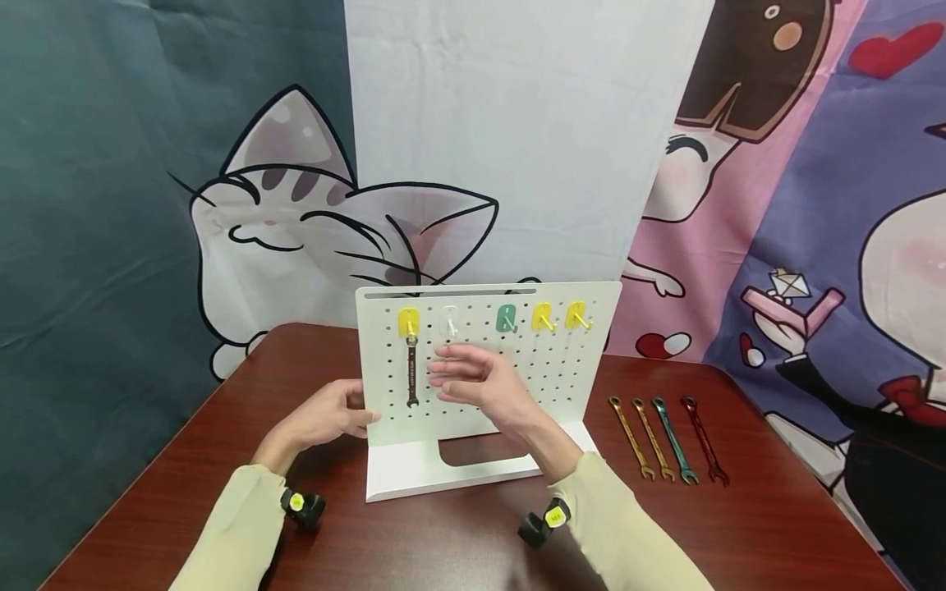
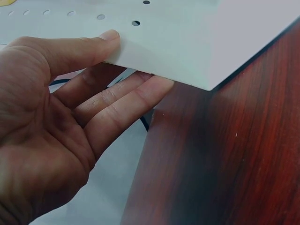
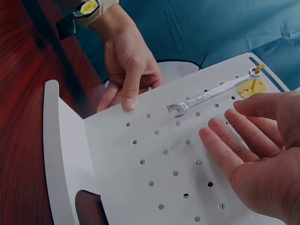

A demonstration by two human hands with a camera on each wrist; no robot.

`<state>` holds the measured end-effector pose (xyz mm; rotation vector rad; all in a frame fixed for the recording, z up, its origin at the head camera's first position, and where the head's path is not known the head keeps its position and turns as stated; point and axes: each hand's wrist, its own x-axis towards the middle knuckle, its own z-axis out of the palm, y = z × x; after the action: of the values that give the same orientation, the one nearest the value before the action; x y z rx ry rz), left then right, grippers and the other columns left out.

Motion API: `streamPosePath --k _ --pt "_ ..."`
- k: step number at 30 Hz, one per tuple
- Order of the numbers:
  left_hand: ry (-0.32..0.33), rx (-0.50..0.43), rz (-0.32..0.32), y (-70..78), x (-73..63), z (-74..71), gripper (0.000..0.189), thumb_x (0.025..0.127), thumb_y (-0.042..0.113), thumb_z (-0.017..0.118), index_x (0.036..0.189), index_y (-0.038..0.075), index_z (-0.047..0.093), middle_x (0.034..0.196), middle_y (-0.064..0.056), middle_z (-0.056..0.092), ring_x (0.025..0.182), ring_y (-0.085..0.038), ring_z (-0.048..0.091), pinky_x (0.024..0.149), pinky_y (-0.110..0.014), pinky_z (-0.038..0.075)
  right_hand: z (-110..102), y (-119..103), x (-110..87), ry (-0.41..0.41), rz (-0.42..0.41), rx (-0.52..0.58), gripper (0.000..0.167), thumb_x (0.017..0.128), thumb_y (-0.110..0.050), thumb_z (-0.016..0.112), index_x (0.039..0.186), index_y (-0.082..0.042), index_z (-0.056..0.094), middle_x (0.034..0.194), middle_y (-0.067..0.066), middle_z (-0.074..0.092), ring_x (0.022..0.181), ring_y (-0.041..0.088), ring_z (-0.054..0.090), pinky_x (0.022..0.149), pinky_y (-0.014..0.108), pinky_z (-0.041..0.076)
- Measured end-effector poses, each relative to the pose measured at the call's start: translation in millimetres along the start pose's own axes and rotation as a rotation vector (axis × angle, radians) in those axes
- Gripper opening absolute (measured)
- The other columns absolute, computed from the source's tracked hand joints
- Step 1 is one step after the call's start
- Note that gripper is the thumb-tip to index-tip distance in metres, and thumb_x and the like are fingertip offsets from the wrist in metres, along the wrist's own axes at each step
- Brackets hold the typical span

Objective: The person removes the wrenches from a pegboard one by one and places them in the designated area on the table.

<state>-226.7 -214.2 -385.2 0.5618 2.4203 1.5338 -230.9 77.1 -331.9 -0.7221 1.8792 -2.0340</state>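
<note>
A white pegboard stand (image 1: pixel 402 472) stands on the table. My left hand (image 1: pixel 332 414) grips its left edge, thumb (image 2: pixel 101 47) on the front face and fingers behind. On the leftmost yellow hook (image 1: pixel 409 320) hangs a combination wrench (image 3: pixel 213 93), its ring end up and open end down. Just right of that wrench, my right hand (image 1: pixel 488 382) is held before the board with fingers extended and nothing in them. Further along the row are a clear hook (image 1: pixel 450 321), a green hook (image 1: pixel 506 318) and two yellow hooks (image 1: pixel 543 317), all bare.
On the table right of the stand lie two gold wrenches (image 1: pixel 631 437), a teal wrench (image 1: pixel 675 441) and a dark red wrench (image 1: pixel 705 441), side by side. The stand's base has a cut-out (image 1: pixel 480 450). Behind the table hangs a cartoon-printed cloth (image 1: pixel 517 123).
</note>
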Motion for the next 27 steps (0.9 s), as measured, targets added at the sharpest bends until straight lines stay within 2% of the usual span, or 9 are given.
streamPosePath --k 9,18,27 --pt "0.000 0.001 -0.005 -0.5 0.7 0.4 0.046 0.098 0.001 0.069 0.141 -0.010 0.058 0.128 -0.030 0.071 0.101 -0.032 0.077 0.082 -0.047 0.067 9.2 2.6 6.7 -0.007 -0.022 -0.022 0.052 0.094 0.010 0.068 0.145 0.004 0.057 0.140 0.027 0.066 0.126 0.038 0.069 0.102 0.043 0.060" --pt "-0.004 -0.003 -0.004 -0.5 1.3 0.4 0.045 0.098 0.001 0.069 0.141 -0.010 0.058 0.129 -0.031 0.070 0.103 -0.033 0.077 0.083 -0.048 0.067 14.5 1.0 9.8 -0.014 -0.014 -0.075 0.051 0.094 0.005 0.072 0.144 -0.002 0.062 0.138 0.020 0.070 0.126 0.027 0.070 0.106 0.038 0.058" --pt "-0.008 -0.002 -0.006 0.6 0.3 0.6 0.046 0.099 0.003 0.069 0.142 -0.009 0.057 0.131 -0.030 0.070 0.102 -0.032 0.077 0.083 -0.049 0.066 20.2 2.5 14.9 -0.027 0.002 -0.096 0.049 0.093 0.003 0.073 0.141 -0.002 0.064 0.138 0.020 0.070 0.126 0.025 0.070 0.104 0.037 0.059"
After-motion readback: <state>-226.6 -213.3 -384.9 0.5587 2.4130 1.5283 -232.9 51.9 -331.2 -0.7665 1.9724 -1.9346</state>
